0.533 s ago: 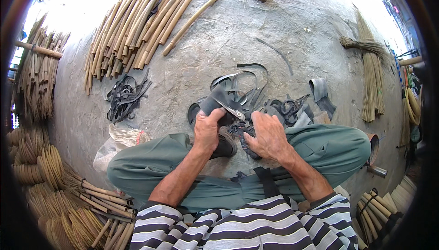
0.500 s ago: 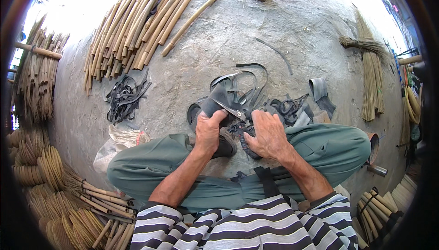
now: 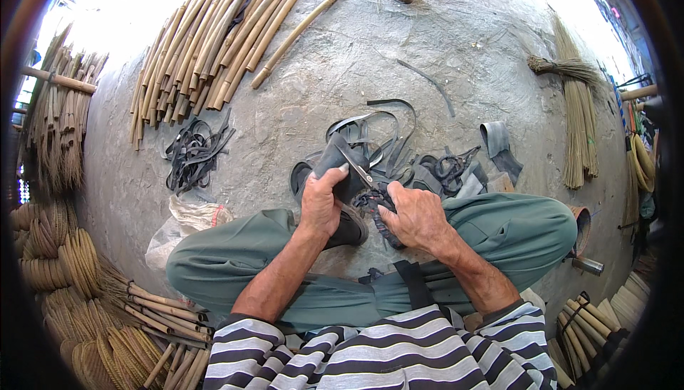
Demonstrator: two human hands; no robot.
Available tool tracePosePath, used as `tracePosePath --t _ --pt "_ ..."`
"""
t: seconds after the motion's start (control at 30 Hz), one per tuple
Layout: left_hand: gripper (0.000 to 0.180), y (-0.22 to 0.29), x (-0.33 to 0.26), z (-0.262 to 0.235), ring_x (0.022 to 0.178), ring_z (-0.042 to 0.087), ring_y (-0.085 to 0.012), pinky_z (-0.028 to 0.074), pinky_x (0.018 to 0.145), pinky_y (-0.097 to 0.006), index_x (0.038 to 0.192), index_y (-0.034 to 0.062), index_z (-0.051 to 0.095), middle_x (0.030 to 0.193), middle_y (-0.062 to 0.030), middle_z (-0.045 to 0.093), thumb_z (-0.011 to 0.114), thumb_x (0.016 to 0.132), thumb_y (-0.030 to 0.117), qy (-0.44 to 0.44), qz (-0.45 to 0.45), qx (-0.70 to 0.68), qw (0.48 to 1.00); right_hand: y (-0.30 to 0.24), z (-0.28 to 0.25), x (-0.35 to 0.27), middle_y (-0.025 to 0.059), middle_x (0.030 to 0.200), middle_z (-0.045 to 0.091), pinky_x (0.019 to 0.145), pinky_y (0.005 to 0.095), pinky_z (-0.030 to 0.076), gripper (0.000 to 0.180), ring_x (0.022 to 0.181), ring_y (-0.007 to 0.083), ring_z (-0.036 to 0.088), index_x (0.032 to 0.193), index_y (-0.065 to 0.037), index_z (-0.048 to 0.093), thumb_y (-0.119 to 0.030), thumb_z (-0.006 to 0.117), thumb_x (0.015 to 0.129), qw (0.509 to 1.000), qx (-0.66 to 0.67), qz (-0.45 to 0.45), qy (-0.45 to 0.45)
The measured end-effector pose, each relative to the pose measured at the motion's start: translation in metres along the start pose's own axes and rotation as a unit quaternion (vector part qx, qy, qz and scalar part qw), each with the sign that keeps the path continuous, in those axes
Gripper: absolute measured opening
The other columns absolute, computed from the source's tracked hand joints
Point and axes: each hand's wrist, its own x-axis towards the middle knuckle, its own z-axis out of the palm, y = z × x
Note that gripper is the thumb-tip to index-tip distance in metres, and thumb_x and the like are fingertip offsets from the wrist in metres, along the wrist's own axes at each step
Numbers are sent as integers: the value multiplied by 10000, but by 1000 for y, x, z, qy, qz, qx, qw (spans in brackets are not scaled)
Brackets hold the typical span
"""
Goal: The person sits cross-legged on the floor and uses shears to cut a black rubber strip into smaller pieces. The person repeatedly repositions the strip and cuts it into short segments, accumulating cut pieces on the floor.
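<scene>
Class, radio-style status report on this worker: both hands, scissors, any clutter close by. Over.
Left hand gripping dark rubber-like piece. Right hand on scissors, blades at that piece. Tangle of dark strips close beyond right hand.

The grips of the scissors point(image 3: 362, 172) are partly covered by the right hand point(image 3: 419, 217), and most fingers of the left hand point(image 3: 320, 203) are concealed beneath the dark grey sheet point(image 3: 328, 158). Several bamboo poles point(image 3: 194, 53) are cut off by the top edge, and the striped shirt point(image 3: 388, 351) by the lower edge. The fibre bundles point(image 3: 80, 256) are partly lost in the dark rim.
</scene>
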Motion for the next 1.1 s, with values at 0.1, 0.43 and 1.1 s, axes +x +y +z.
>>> tracePosePath --t 0.1,0.43,1.1 --pt "271 3 2 2 999 738 -179 598 925 -342 1201 26 682 1105 -80 752 626 936 27 18 4 -57 998 2 3 2 216 799 681 721 539 519 398 799 432 698 1001 -17 547 -334 761 891 999 -22 15 -17" --pt "280 -4 -6 7 1021 718 -153 575 950 -312 1217 12 679 1131 -51 733 631 941 8 -2 60 42 997 1 -1 1 182 916 686 806 480 446 466 897 373 675 1016 -22 572 -376 810 829 994 -60 -48 80" --pt "314 -7 -11 9 1037 735 -186 606 921 -343 1265 -2 659 1154 -86 744 603 956 7 -7 45 33 998 3 6 3 176 945 653 835 467 410 473 955 346 633 1024 -34 582 -383 820 810 987 -76 -71 121"
